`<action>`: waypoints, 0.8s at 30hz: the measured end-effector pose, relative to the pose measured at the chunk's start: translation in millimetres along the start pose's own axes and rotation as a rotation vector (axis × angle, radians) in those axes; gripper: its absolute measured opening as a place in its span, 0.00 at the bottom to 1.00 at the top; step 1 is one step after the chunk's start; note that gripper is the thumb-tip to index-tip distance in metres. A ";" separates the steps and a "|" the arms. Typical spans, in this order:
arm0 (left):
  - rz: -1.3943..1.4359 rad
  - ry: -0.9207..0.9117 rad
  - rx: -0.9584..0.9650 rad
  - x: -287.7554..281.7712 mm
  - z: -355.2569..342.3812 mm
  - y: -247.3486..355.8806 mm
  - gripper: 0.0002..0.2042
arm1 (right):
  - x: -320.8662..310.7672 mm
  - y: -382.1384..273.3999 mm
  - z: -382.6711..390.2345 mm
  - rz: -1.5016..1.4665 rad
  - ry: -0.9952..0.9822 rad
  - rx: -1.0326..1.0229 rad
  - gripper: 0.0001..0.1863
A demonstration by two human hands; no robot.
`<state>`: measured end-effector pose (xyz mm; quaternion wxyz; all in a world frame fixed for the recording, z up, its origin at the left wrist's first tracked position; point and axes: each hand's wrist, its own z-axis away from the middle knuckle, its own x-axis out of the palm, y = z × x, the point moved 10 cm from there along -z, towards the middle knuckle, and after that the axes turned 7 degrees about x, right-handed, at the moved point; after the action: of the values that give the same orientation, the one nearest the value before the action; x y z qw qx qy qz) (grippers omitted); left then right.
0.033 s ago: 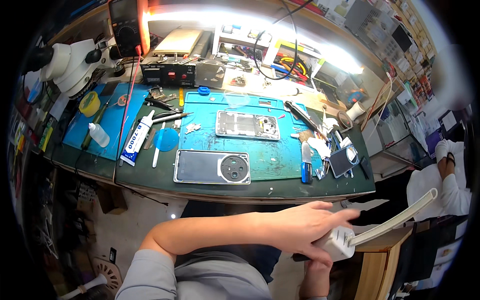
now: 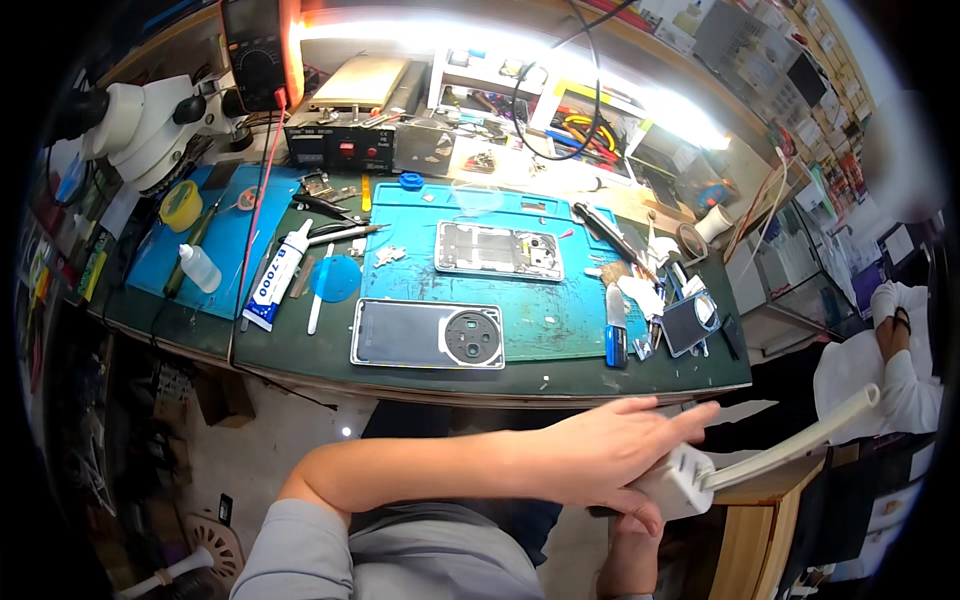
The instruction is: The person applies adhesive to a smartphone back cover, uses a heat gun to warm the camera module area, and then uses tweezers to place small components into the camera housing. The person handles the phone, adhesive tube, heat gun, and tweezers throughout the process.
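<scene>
And it's the left hand (image 2: 610, 455) in the thick of it, reaching across the body and clamped on a white box (image 2: 682, 484), fingers over the top, thumb curled on the near side. The right hand (image 2: 630, 535) is tucked beneath, mostly hidden; whether it grips, I can't tell.

What's new? Barely a twitch: the left fingertips have edged up slightly, the box riding with them, its thick pale cable (image 2: 800, 440) slanting away toward the right. Nothing on the worktop (image 2: 290, 348) has changed place, so, by my reading, the handling is all with the box.

Now the edges: the box shows just off the worktop's near edge, toward its right end, though how far below is unclear. Off that same right end, a wooden cabinet (image 2: 745, 545) crowds box and cable, while floor (image 2: 290, 440) shows off the near edge toward the left.

Up on the worktop, a phone cover (image 2: 400, 335) lies near the front edge, its round camera ring to the right; an opened phone (image 2: 495, 250) rests mid-worktop on the blue mat (image 2: 550, 330). A blue-handled blade (image 2: 615, 345) sits toward the worktop's right end, both phone pieces well apart from the hands.
</scene>
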<state>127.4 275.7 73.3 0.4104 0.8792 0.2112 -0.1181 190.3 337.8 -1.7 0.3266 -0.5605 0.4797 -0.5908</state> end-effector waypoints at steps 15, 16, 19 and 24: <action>-0.820 0.163 -0.795 -196.1 221.4 16.2 0.53 | -35.8 -10.9 -30.3 -0.241 0.059 -0.322 0.28; -0.829 0.133 -0.780 -195.2 222.4 13.9 0.53 | -35.4 -7.0 -32.8 -0.260 0.052 -0.303 0.28; -0.846 0.074 -0.785 -198.6 214.6 10.5 0.54 | -36.1 -2.5 -34.1 -0.257 0.071 -0.281 0.28; -0.432 0.300 -0.594 -212.8 219.8 3.5 0.56 | -35.7 -2.5 -39.5 -0.194 0.092 -0.296 0.28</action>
<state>-66.4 45.7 17.1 0.5772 0.6649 0.4741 -0.0056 157.7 379.5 -8.3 0.1596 -0.6185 0.5195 -0.5675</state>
